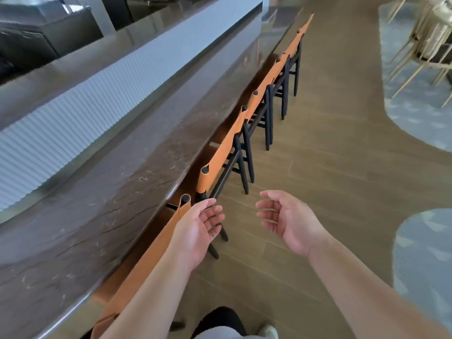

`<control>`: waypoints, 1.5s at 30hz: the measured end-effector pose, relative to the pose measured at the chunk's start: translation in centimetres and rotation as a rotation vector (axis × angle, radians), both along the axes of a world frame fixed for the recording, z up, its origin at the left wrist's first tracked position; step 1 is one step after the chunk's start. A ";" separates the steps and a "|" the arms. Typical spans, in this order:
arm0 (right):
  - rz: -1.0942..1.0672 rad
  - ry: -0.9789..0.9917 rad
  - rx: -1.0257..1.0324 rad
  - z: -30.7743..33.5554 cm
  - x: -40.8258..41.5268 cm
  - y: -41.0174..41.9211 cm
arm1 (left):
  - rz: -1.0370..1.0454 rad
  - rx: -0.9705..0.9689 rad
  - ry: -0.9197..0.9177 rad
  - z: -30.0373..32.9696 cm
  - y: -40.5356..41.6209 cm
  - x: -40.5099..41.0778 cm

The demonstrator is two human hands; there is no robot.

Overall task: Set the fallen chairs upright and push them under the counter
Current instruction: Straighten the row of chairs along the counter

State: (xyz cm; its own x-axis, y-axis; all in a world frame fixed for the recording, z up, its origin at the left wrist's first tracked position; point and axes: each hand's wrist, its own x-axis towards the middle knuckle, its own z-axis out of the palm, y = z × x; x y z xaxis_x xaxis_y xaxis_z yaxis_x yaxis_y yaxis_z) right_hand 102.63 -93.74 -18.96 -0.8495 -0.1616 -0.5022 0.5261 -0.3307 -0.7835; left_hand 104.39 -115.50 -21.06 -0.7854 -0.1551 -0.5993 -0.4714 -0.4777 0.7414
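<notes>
Several chairs with black frames and tan leather backs stand upright in a row, tucked under the long brown stone counter (pixel 117 192). The nearest chair (pixel 156 245) is right below me, its leather back against the counter edge. The second chair (pixel 225 148) stands just beyond it. My left hand (pixel 198 231) hovers palm up beside the nearest chair's back, fingers relaxed and holding nothing. My right hand (pixel 286 218) floats over the floor to the right, fingers loosely curled, holding nothing.
A wooden plank floor (pixel 318 143) runs along the chair row. Pale blue rugs (pixel 425 260) lie at the right. Light wooden furniture legs (pixel 420 45) stand at the top right. A ribbed white raised ledge (pixel 97 94) runs behind the counter.
</notes>
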 end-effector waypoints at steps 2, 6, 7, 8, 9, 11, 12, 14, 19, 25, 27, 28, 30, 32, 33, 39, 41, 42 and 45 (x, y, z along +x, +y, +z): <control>0.059 0.003 0.013 0.0 -1.5 -0.4 | 0.065 0.004 -0.002 0.5 -0.3 -0.7; 0.131 -0.018 0.028 -0.7 -4.5 -1.3 | 0.190 0.002 -0.014 0.4 -0.9 -2.2; 0.148 -0.023 0.033 -0.9 -5.3 -1.5 | 0.215 0.005 -0.018 0.1 -1.0 -2.7; 0.165 -0.025 0.040 -1.1 -5.9 -1.7 | 0.248 0.010 -0.027 -0.3 -1.0 -3.4; 0.182 -0.026 0.049 -1.3 -6.6 -1.9 | 0.286 0.016 -0.039 -0.8 -0.9 -4.2; 0.207 -0.027 0.077 -1.7 -8.0 -2.2 | 0.351 0.045 -0.073 -1.6 -0.4 -6.2; 0.217 -0.024 0.098 -1.7 -8.8 -2.2 | 0.370 0.065 -0.091 -1.8 -0.1 -7.5; 0.234 -0.030 0.136 -1.5 -10.6 -2.3 | 0.379 0.107 -0.102 -2.1 0.4 -9.8; 0.301 -0.014 0.172 -0.4 -15.9 -2.6 | 0.386 0.202 -0.063 -2.6 -0.2 -14.7; 0.343 0.030 0.169 0.4 -21.4 -4.4 | 0.457 0.251 -0.077 -3.0 -2.1 -19.4; 0.356 0.034 0.155 0.2 -22.6 -5.3 | 0.451 0.233 -0.037 -2.9 -2.8 -20.0; 0.366 0.028 0.151 0.1 -23.1 -5.9 | 0.452 0.222 -0.014 -2.8 -3.2 -20.1; 0.397 0.008 0.144 0.0 -24.0 -7.1 | 0.459 0.203 0.025 -2.7 -4.0 -20.1; 0.445 0.003 0.129 -0.2 -25.0 -8.5 | 0.469 0.192 0.050 -2.6 -4.7 -20.0; 0.466 0.001 0.121 -0.4 -25.5 -9.1 | 0.482 0.188 0.054 -2.7 -5.0 -20.0; 0.588 -0.073 0.072 -1.8 -29.4 -12.4 | 0.655 0.134 0.030 -3.2 -6.3 -20.4; 0.637 -0.132 0.081 -2.0 -30.9 -13.4 | 0.709 0.104 0.037 -3.0 -6.3 -20.2; 0.677 -0.150 0.087 -2.0 -31.7 -14.0 | 0.747 0.091 0.039 -2.7 -6.2 -20.3; 0.813 -0.167 0.103 -2.1 -33.7 -14.9 | 0.859 0.068 0.028 -1.7 -5.5 -20.7</control>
